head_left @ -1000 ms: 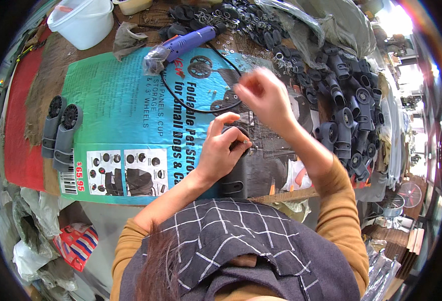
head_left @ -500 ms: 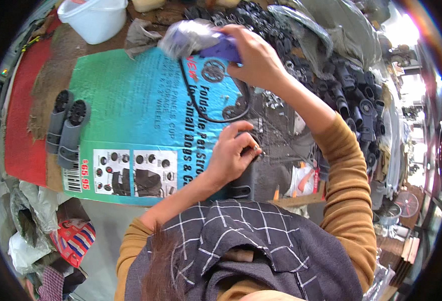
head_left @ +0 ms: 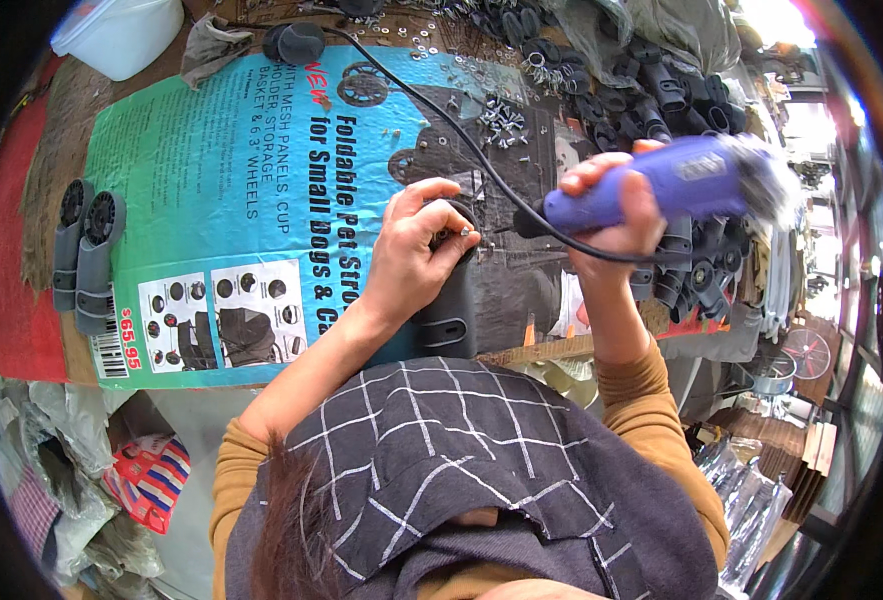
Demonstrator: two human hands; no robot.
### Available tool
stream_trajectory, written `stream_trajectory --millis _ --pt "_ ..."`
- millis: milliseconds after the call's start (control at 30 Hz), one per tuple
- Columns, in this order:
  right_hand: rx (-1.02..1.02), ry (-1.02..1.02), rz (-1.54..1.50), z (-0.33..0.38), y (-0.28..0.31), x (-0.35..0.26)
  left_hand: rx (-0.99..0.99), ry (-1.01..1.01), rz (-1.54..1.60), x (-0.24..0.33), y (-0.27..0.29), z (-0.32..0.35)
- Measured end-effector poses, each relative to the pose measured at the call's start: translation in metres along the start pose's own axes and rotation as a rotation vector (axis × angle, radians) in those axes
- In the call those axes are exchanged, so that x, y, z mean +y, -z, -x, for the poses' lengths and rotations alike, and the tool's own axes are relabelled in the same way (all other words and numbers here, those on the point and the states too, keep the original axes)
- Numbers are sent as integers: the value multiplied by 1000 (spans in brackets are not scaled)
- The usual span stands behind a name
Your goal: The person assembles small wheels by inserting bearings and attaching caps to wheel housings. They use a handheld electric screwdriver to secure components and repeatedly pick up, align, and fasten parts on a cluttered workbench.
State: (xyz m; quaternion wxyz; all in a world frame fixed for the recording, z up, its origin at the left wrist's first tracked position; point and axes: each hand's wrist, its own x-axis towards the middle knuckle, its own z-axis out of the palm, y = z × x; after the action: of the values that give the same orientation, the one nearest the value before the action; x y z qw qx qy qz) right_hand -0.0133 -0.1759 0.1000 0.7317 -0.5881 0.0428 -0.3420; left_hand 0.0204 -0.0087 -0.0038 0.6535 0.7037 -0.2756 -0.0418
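Note:
In my right hand point(head_left: 621, 220) is a purple corded electric screwdriver point(head_left: 696, 185), its rear end wrapped in clear plastic. It lies nearly level, with the dark nose and thin bit pointing left toward my other hand. My left hand point(head_left: 406, 260) is closed in a pinch at the upper end of a dark grey plastic wheel bracket point(head_left: 446, 325). A small shiny screw point(head_left: 467, 232) shows at its fingertips; the fingers partly hide the bracket's top. The black cord point(head_left: 461, 140) loops over the bench and passes under the screwdriver.
Two grey wheel brackets with wheels point(head_left: 93, 255) lie at the left on a printed cardboard sheet point(head_left: 201, 170). Loose screws point(head_left: 501, 122) are heaped beyond my hands. Black plastic parts point(head_left: 696, 270) are piled at the right. A white bucket point(head_left: 121, 40) stands far left.
My right hand has brought the screwdriver from the far middle toward me and to the right, turning its nose toward my left hand. My left hand keeps its pinch at the bracket.

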Motion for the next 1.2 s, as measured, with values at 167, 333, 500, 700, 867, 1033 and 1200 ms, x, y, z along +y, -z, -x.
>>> stream_trajectory --millis 167,333,500,700,867,1033,1200 --pt "-216 59 -232 9 -17 -27 8 -11 16 0 -1 0" --pt "-221 81 -183 10 -27 -23 -1 29 43 0 -1 1" --pt "-230 56 -219 10 -28 -22 1 5 24 0 0 0" --pt "-257 70 -170 12 -29 -24 12 -19 -4 0 0 0" --pt "-302 106 -28 17 -33 -27 18 19 43 2 0 0" --pt "-351 115 -15 23 -37 -27 15 12 26 3 0 2" --pt "-352 124 51 26 -38 -26 40 -15 -38 2 2 2"
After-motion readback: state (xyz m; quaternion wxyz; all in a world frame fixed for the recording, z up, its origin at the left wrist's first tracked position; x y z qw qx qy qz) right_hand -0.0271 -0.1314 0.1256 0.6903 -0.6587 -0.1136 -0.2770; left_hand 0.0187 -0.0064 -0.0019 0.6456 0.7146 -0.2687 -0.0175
